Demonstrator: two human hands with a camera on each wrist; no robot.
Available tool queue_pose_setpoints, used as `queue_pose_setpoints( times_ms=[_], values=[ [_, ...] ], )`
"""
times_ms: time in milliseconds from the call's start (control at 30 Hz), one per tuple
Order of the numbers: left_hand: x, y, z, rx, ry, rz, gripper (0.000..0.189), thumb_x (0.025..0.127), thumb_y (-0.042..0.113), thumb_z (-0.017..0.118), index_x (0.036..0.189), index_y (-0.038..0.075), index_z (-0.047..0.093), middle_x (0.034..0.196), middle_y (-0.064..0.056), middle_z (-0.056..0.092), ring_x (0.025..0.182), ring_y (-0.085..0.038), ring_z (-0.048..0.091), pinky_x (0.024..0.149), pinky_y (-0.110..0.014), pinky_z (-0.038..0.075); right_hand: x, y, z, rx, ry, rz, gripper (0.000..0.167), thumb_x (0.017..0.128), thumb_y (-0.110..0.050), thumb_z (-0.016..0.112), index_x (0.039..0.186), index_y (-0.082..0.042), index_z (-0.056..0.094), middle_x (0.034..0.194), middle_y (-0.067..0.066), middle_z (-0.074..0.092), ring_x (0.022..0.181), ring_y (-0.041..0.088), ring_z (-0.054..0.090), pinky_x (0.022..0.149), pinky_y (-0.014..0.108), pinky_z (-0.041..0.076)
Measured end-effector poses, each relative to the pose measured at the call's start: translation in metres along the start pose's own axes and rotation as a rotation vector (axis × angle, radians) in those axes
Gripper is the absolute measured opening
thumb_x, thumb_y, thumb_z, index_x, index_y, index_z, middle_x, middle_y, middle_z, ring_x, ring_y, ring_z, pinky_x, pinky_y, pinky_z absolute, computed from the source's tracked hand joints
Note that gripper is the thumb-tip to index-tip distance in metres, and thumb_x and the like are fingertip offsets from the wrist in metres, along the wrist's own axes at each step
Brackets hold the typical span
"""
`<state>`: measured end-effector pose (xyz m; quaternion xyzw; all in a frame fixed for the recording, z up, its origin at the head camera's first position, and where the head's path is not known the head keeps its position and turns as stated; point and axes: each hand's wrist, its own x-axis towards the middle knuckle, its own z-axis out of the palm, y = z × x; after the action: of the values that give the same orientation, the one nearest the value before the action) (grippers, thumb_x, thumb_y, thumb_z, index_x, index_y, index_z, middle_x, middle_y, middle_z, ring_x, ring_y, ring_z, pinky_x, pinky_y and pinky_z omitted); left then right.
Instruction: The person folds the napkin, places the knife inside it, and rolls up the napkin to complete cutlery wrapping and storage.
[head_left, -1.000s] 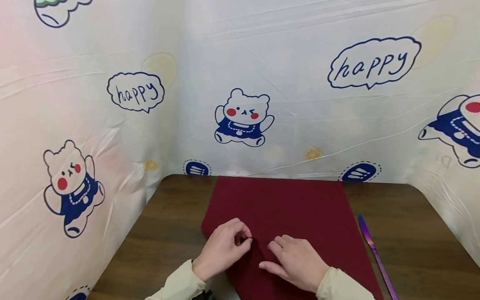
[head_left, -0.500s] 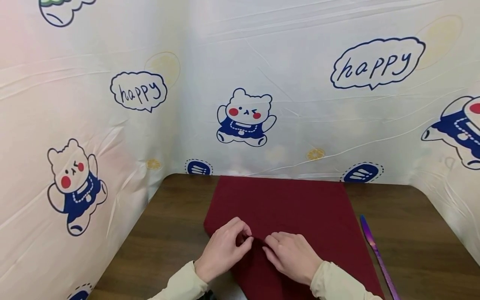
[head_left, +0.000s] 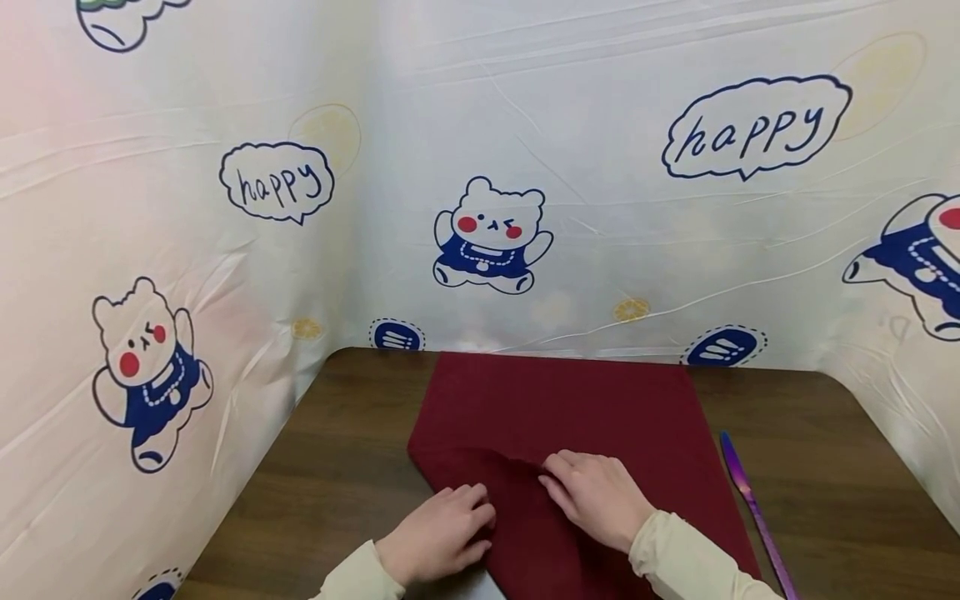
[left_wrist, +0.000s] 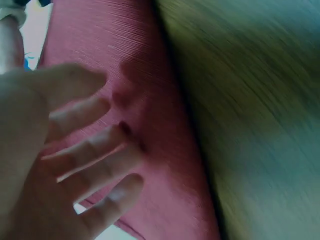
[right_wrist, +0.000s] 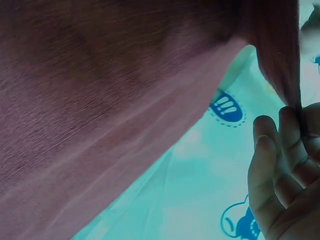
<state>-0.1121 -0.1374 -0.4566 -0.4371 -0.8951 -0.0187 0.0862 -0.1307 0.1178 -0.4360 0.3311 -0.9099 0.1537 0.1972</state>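
Note:
A dark red cloth napkin (head_left: 562, 400) lies over the middle of the table, folded and raised toward the person. My right hand (head_left: 600, 500) pinches its lifted edge between thumb and fingers. In the right wrist view the pinched cloth (right_wrist: 280, 55) hangs down to the fingertips of my right hand (right_wrist: 285, 170). My left hand (head_left: 442, 533) is beside the near left side of the napkin, holding nothing. The left wrist view has my left hand (left_wrist: 90, 155) with loosely spread fingers close over the red cloth (left_wrist: 160, 165).
An iridescent blue and purple table knife (head_left: 757, 512) lies along the right side of the napkin. The dark brown wooden table (head_left: 337, 450) runs back to a pale curtain (head_left: 600, 250) printed with cartoon bears, which encloses it at the back and both sides.
My left hand has let go of the cloth and dropped toward the person. My right hand, which closed on the edge, has moved slightly up and away with it.

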Motion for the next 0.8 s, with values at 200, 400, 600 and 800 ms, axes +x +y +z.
queue_pose_setpoints(
  times_ms=[200, 400, 600, 800],
  values=[
    [-0.011, -0.001, 0.008, 0.071, -0.001, 0.028, 0.021, 0.078, 0.032, 0.075, 0.088, 0.022, 0.059, 0.093, 0.006, 0.051, 0.076, -0.009, 0.049, 0.065, -0.023, 0.041, -0.001, 0.013, 0.001, 0.040, -0.006, 0.080, 0.009, 0.088, -0.025, 0.069, 0.084, -0.024, 0.061, 0.075, -0.016, 0.058, 0.055, -0.004, 0.046, 0.051, 0.018, 0.041],
    [-0.018, 0.000, 0.014, 0.073, 0.010, 0.021, 0.034, 0.077, 0.031, 0.074, 0.107, 0.021, 0.063, 0.112, -0.001, 0.056, 0.092, -0.015, 0.057, 0.073, -0.028, 0.047, -0.003, 0.026, 0.003, 0.059, -0.011, 0.170, 0.009, 0.088, -0.025, 0.069, 0.083, -0.025, 0.061, 0.076, -0.016, 0.059, 0.059, -0.004, 0.047, 0.054, 0.019, 0.042],
    [-0.020, 0.004, 0.013, 0.060, -0.037, 0.000, 0.044, 0.080, 0.037, 0.072, 0.120, 0.020, 0.063, 0.125, -0.005, 0.055, 0.111, -0.019, 0.057, 0.078, -0.033, 0.048, -0.006, 0.037, 0.003, 0.082, -0.011, 0.252, 0.007, 0.089, -0.023, 0.069, 0.086, -0.025, 0.063, 0.078, -0.015, 0.061, 0.062, -0.003, 0.051, 0.055, 0.019, 0.044],
    [-0.018, 0.007, 0.014, 0.021, -0.131, -0.040, 0.050, 0.088, 0.048, 0.062, 0.130, 0.021, 0.059, 0.137, -0.009, 0.052, 0.126, -0.027, 0.053, 0.086, -0.040, 0.049, -0.006, 0.047, 0.001, 0.058, 0.018, 0.310, 0.006, 0.089, -0.022, 0.069, 0.087, -0.024, 0.064, 0.081, -0.012, 0.064, 0.065, 0.002, 0.057, 0.056, 0.023, 0.046]
  ],
)
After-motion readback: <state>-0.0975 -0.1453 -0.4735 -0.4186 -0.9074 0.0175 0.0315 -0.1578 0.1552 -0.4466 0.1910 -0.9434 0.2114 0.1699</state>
